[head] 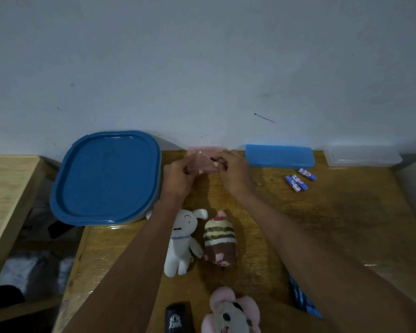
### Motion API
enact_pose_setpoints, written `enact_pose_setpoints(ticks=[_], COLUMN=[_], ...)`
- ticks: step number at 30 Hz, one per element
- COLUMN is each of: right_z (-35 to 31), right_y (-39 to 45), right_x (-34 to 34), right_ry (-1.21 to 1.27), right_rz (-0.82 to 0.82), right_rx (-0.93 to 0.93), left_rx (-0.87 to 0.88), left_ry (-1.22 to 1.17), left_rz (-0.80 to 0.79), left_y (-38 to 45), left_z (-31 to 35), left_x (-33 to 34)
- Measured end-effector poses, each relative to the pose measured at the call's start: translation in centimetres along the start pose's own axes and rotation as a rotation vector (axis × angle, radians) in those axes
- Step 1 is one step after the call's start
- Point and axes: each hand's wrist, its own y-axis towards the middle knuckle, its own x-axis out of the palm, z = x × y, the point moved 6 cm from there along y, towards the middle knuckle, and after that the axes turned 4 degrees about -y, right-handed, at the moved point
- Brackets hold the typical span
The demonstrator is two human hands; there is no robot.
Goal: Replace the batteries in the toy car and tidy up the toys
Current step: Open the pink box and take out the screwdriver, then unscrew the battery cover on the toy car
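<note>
The wooden counter (334,224) runs along a pale wall. The largest thing on it is a bin with a dark blue lid (106,176) shut on top, at the left end; its contents are hidden. At the back stand a shut blue plastic case (280,156) and, further right, a clear plastic box (363,156).

Between bin and blue case, both hands meet over a small pink translucent box (203,159) against the wall. The left hand (178,175) curls its grip round the box's left side. The right hand (233,170) pinches a thin tool, possibly a small screwdriver (208,156), whose tip lies over the box.

3 plush toys lie nearer: a white rabbit (181,243), partly under the left forearm, a striped brown cake plush (219,240) just beside it, and a pink mouse (231,311) at the front edge. A black toy car (178,318) sits beside the mouse, partly cut off.

3 blue batteries (299,180) lie loose right of the hands.
</note>
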Motion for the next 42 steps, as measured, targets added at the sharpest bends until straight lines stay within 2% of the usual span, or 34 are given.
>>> enact_pose_setpoints(ticks=[3, 7, 11, 13, 16, 21, 23, 25, 28, 30, 33, 38, 42], right_z=[-0.5, -0.7, -0.6, -0.2, 1.8, 7.1, 8.8, 10.3, 12.3, 13.2, 14.1, 15.3, 15.4], right_y=[0.2, -0.4, -2.2, -3.6, -6.0, -10.8, -12.8, -14.7, -17.1, -18.1, -19.2, -20.1, -20.6], right_x=[-0.8, -4.4, -9.4, -12.5, -17.0, -22.9, -24.3, -25.0, -25.1, -25.0, -25.0, -25.3, -26.1], right_ry=[-0.017, 0.087, 0.213, 0.254, 0.287, 0.39, 0.459, 0.486, 0.495, 0.502, 0.492, 0.529, 0.556], right_rz=[-0.009, 0.068, 0.118, 0.163, 0.214, 0.325, 0.335, 0.338, 0.331, 0.319, 0.314, 0.3, 0.302], right_rx=[0.055, 0.098, 0.118, 0.118, 0.168, 0.352, 0.392, 0.437, 0.486, 0.497, 0.507, 0.511, 0.517], left_rx=[-0.006, -0.021, 0.117, 0.161, 0.167, 0.145, 0.101, 0.049, 0.057, -0.002, -0.095, -0.134, -0.214], left_ry=[0.098, 0.196, 0.373, 0.311, 0.246, 0.338, 0.343, 0.349, 0.632, 0.748, 0.726, 0.659, 0.462], left_rz=[-0.038, -0.074, -0.017, -0.021, -0.129, -0.379, -0.498, -0.518, -0.52, -0.549, -0.548, -0.5, -0.42], left_y=[0.0, -1.0, -3.8, -6.1, -9.7, -15.8, -18.5, -20.2, -22.0, -23.4, -24.8, -25.9, -25.3], left_z=[1.2, 3.1, 8.4, 12.1, 15.9, 19.7, 20.0, 19.2, 16.8, 15.6, 15.0, 15.3, 15.2], left_x=[-0.3, -1.1, -1.3, -0.6, 2.3, 9.3, 12.1, 14.5, 17.8, 19.0, 19.9, 20.1, 18.9])
